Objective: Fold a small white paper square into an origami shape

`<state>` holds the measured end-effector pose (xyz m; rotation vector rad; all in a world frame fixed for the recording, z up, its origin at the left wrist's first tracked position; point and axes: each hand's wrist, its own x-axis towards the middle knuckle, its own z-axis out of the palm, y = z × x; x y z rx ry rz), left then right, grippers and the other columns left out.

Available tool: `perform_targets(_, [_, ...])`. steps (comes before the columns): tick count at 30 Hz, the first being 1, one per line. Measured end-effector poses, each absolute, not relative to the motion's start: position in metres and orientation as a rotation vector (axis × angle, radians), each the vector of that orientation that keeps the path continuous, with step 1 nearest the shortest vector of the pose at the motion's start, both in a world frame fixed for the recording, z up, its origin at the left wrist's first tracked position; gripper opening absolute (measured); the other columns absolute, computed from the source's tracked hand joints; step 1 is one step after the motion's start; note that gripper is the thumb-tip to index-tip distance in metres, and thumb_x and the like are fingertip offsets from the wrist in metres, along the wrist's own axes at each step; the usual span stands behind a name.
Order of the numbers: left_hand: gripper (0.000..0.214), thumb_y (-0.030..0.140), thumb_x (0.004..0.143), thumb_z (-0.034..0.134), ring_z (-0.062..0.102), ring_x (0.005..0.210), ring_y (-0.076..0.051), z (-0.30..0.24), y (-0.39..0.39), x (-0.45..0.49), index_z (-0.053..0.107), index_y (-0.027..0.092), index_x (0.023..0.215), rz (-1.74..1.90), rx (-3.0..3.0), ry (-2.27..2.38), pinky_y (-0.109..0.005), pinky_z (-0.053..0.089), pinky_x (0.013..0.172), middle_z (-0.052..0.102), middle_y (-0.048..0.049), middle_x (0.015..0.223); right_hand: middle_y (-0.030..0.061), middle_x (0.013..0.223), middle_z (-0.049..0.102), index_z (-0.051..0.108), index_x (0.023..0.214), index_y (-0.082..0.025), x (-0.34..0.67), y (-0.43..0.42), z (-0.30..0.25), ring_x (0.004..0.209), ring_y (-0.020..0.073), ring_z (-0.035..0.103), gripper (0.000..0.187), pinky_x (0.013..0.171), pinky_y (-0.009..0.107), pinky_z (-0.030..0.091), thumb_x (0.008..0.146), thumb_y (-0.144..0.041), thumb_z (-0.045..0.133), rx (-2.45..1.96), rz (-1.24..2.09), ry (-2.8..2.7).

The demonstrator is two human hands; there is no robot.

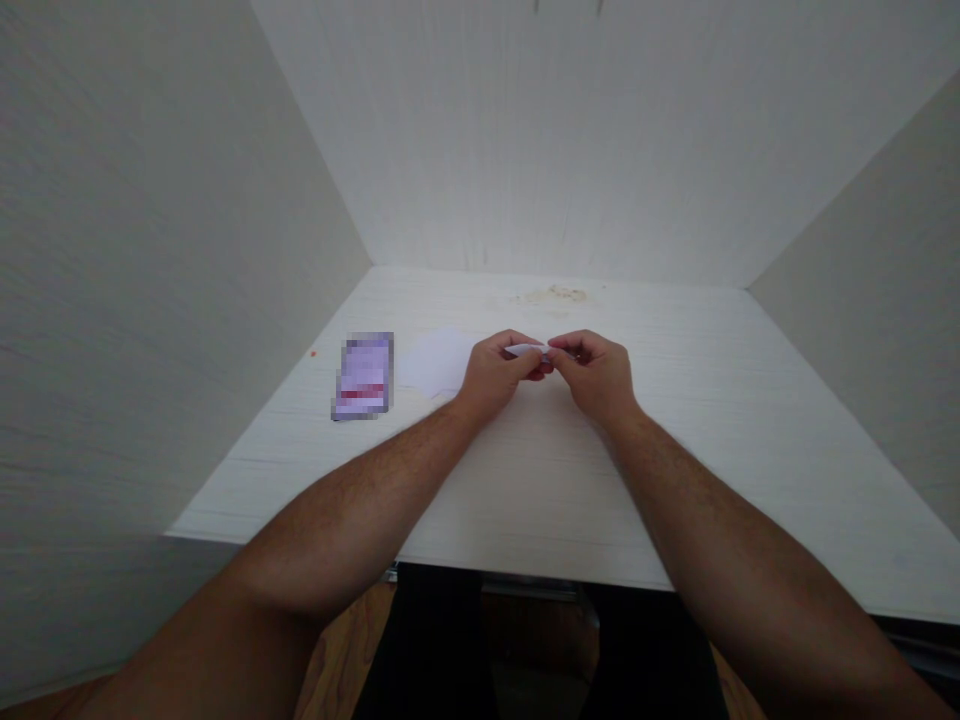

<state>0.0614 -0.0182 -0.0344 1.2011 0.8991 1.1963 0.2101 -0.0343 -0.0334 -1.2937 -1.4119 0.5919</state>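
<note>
A small piece of white paper (525,350) is pinched between my two hands, just above the table. My left hand (504,364) is closed on its left part, thumb on top. From the other side, my right hand (595,364) grips the right end between thumb and fingers, which hide much of it. Whether the paper is folded I cannot tell. Beside my left wrist lies a flat white sheet (435,360), partly covered by the hand.
A blurred-out purple rectangular thing (364,375) lies on the white table (555,480) to the left. A small orange speck (313,354) is near the left panel (187,250). Brownish stains (566,294) mark the tabletop near the back panel (525,150). Another panel (885,280) stands at right.
</note>
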Motion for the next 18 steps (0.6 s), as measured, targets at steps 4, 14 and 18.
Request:
perform_targets(4, [0.025, 0.032, 0.071, 0.077, 0.070, 0.065, -0.015, -0.0357, -0.0161, 0.0608, 0.065, 0.012, 0.080, 1.177, 1.116, 0.864, -0.029, 0.059, 0.065, 0.072, -0.0051, 0.071, 0.0019, 0.074, 0.074, 0.073, 0.082, -0.019, 0.2113, -0.0330, -0.0379, 0.066, 0.0138, 0.065, 0.009, 0.064, 0.030, 0.052, 0.076, -0.025, 0.070, -1.258, 0.581, -1.447])
perform_targets(14, [0.021, 0.029, 0.070, 0.077, 0.070, 0.065, -0.016, -0.0365, -0.0152, 0.0611, 0.066, 0.011, 0.075, 1.174, 1.066, 0.854, -0.030, 0.058, 0.066, 0.071, -0.0057, 0.071, 0.0019, 0.076, 0.074, 0.073, 0.081, -0.020, 0.2126, -0.0325, -0.0376, 0.066, 0.0135, 0.066, 0.007, 0.064, 0.029, 0.052, 0.078, -0.024, 0.070, -1.228, 0.616, -1.477])
perform_targets(18, [0.020, 0.026, 0.069, 0.079, 0.070, 0.065, -0.015, -0.0369, -0.0164, 0.0609, 0.068, 0.011, 0.076, 1.166, 1.067, 0.835, -0.030, 0.058, 0.066, 0.072, -0.0054, 0.071, 0.0019, 0.076, 0.074, 0.072, 0.080, -0.019, 0.2138, -0.0308, -0.0381, 0.066, 0.0137, 0.066, 0.006, 0.064, 0.029, 0.053, 0.077, -0.023, 0.070, -1.209, 0.667, -1.458])
